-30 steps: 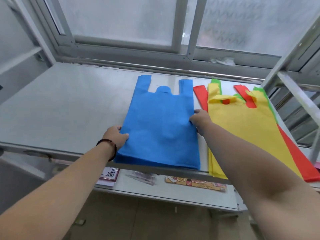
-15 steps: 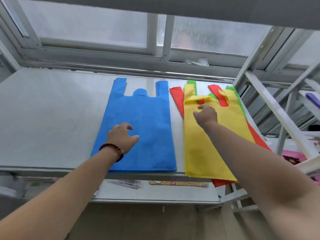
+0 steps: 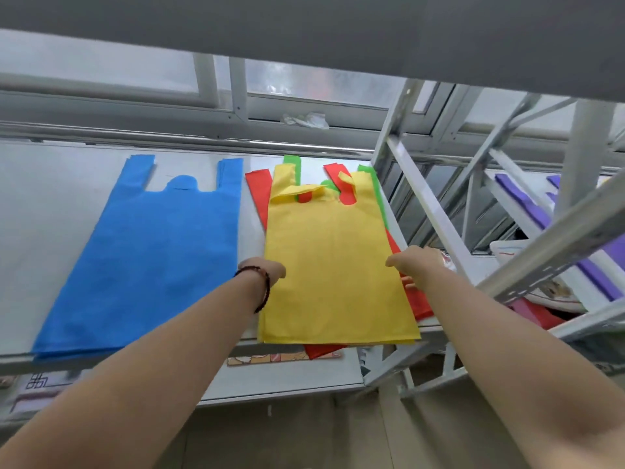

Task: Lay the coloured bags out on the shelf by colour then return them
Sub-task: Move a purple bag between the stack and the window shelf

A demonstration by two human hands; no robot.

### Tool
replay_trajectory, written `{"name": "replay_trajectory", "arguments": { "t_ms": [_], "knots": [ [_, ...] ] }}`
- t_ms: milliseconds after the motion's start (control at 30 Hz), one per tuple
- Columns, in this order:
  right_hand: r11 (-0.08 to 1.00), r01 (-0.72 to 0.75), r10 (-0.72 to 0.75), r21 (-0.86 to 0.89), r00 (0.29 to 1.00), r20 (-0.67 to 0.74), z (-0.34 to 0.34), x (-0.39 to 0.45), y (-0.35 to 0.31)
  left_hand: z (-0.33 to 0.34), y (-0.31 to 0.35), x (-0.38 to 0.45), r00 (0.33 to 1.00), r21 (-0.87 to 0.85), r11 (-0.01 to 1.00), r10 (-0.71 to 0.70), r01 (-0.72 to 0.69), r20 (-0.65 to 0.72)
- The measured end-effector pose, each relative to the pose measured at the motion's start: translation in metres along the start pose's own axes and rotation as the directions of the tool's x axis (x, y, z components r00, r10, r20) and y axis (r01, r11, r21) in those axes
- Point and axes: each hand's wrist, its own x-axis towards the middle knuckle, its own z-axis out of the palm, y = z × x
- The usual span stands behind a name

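A blue bag (image 3: 152, 258) lies flat on the left half of the grey shelf (image 3: 50, 198). To its right is a pile with a yellow bag (image 3: 331, 265) on top, a red bag (image 3: 258, 198) and a green bag (image 3: 378, 194) showing from under it. My left hand (image 3: 262, 270) grips the yellow bag's left edge, fingers curled at it. On the bag's right edge my right hand (image 3: 417, 264) pinches it, thumb on top and fingers below. The pile's lower end overhangs the shelf's front edge.
A slanted metal strut (image 3: 429, 211) of the rack rises just right of the pile. Purple bags (image 3: 527, 201) lie on the neighbouring rack. An upper shelf (image 3: 304, 28) hangs overhead. A lower shelf holds a printed strip (image 3: 270, 358). The window stands behind.
My left hand left the blue bag and moved right to the yellow bag's left edge. My right hand slid from the yellow bag's handles down to its right edge. The view shifted right.
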Motion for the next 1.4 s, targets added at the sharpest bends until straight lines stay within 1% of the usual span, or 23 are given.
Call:
{"name": "replay_trajectory", "arguments": {
  "t_ms": [33, 167, 233, 300, 367, 433, 467, 500, 567, 600, 667, 700, 733, 833, 900, 967, 1033, 1067, 1133, 1167, 1233, 1333, 1400],
  "knots": [
    [0.999, -0.006, 0.005, 0.032, 0.999, 0.048, -0.001, 0.002, 0.001, 0.000, 0.000, 0.003, 1.000, 0.035, 0.999, 0.001, -0.001, 0.000],
    [0.988, -0.002, -0.023, 0.152, 0.987, 0.162, -0.005, 0.009, 0.003, -0.002, -0.010, -0.006, 0.994, 0.007, 0.996, -0.092, 0.091, 0.064],
    [0.954, -0.083, -0.004, 0.289, 0.957, 0.289, -0.008, 0.008, -0.002, -0.001, -0.015, -0.007, 0.988, -0.018, 0.994, -0.110, 0.112, 0.106],
    [0.908, -0.180, 0.015, 0.379, 0.917, 0.398, -0.011, 0.007, -0.010, -0.003, -0.018, -0.010, 0.966, -0.150, 0.970, -0.161, 0.194, 0.204],
    [0.839, -0.260, 0.013, 0.479, 0.888, 0.459, -0.015, 0.013, -0.015, -0.007, -0.020, -0.007, 0.949, -0.239, 0.939, -0.182, 0.245, 0.257],
    [0.752, -0.339, 0.002, 0.565, 0.859, 0.512, -0.020, 0.017, -0.020, -0.014, -0.026, -0.003, 0.939, -0.206, 0.941, -0.206, 0.267, 0.276],
    [0.739, -0.350, -0.012, 0.575, 0.847, 0.531, -0.022, 0.020, -0.020, -0.018, -0.030, -0.002, 0.929, -0.201, 0.935, -0.226, 0.291, 0.294],
    [0.754, -0.341, -0.030, 0.561, 0.836, 0.548, -0.025, 0.021, -0.021, -0.022, -0.034, 0.000, 0.911, -0.223, 0.915, -0.259, 0.338, 0.320],
    [0.820, -0.299, -0.041, 0.488, 0.820, 0.571, -0.030, 0.022, -0.020, -0.027, -0.042, -0.001, 0.884, -0.281, 0.884, -0.246, 0.372, 0.397],
    [0.858, -0.272, -0.041, 0.436, 0.810, 0.586, -0.031, 0.023, -0.020, -0.028, -0.045, -0.002, 0.883, -0.321, 0.878, -0.203, 0.356, 0.423],
    [0.899, -0.239, -0.060, 0.368, 0.765, 0.641, -0.030, 0.026, -0.020, -0.026, -0.050, 0.000, 0.902, -0.373, 0.879, -0.129, 0.297, 0.413],
    [0.904, -0.218, -0.085, 0.367, 0.751, 0.655, -0.028, 0.029, -0.021, -0.026, -0.051, -0.001, 0.912, -0.369, 0.888, -0.120, 0.275, 0.392],
    [0.900, -0.195, -0.118, 0.391, 0.754, 0.646, -0.024, 0.034, -0.022, -0.026, -0.053, -0.005, 0.913, -0.344, 0.900, -0.123, 0.267, 0.388],
    [0.866, -0.168, -0.188, 0.471, 0.763, 0.619, -0.012, 0.042, -0.027, -0.033, -0.068, -0.019, 0.884, -0.258, 0.924, -0.145, 0.281, 0.445],
    [0.875, -0.160, -0.173, 0.458, 0.779, 0.602, -0.001, 0.044, -0.028, -0.037, -0.079, -0.026, 0.886, -0.293, 0.912, -0.136, 0.286, 0.443],
    [0.901, -0.123, -0.129, 0.416, 0.840, 0.527, 0.010, 0.043, -0.030, -0.035, -0.082, -0.027, 0.899, -0.359, 0.894, -0.098, 0.268, 0.427],
    [0.912, -0.057, -0.137, 0.406, 0.891, 0.433, 0.018, 0.039, -0.030, -0.028, -0.077, -0.026, 0.926, -0.349, 0.907, -0.099, 0.235, 0.366],
    [0.911, -0.024, -0.154, 0.412, 0.906, 0.394, 0.020, 0.037, -0.030, -0.024, -0.072, -0.026, 0.947, -0.295, 0.936, -0.100, 0.194, 0.305],
    [0.894, 0.052, -0.212, 0.445, 0.924, 0.317, 0.017, 0.032, -0.029, -0.016, -0.064, -0.024, 0.984, -0.168, 0.983, -0.044, 0.073, 0.170],
    [0.879, 0.090, -0.244, 0.468, 0.928, 0.280, 0.014, 0.028, -0.029, -0.014, -0.062, -0.024, 0.991, -0.154, 0.987, -0.013, 0.034, 0.136],
    [0.832, 0.136, -0.300, 0.538, 0.926, 0.230, 0.002, 0.015, -0.026, -0.016, -0.061, -0.029, 0.992, -0.192, 0.981, 0.030, -0.006, 0.120],
    [0.718, 0.159, -0.380, 0.678, 0.906, 0.189, -0.020, -0.014, -0.017, -0.028, -0.071, -0.045, 0.975, -0.317, 0.947, 0.114, -0.049, 0.191],
    [0.659, 0.181, -0.418, 0.730, 0.895, 0.156, -0.032, -0.040, -0.009, -0.035, -0.081, -0.057, 0.954, -0.366, 0.927, 0.182, -0.085, 0.238]
  ]
}}
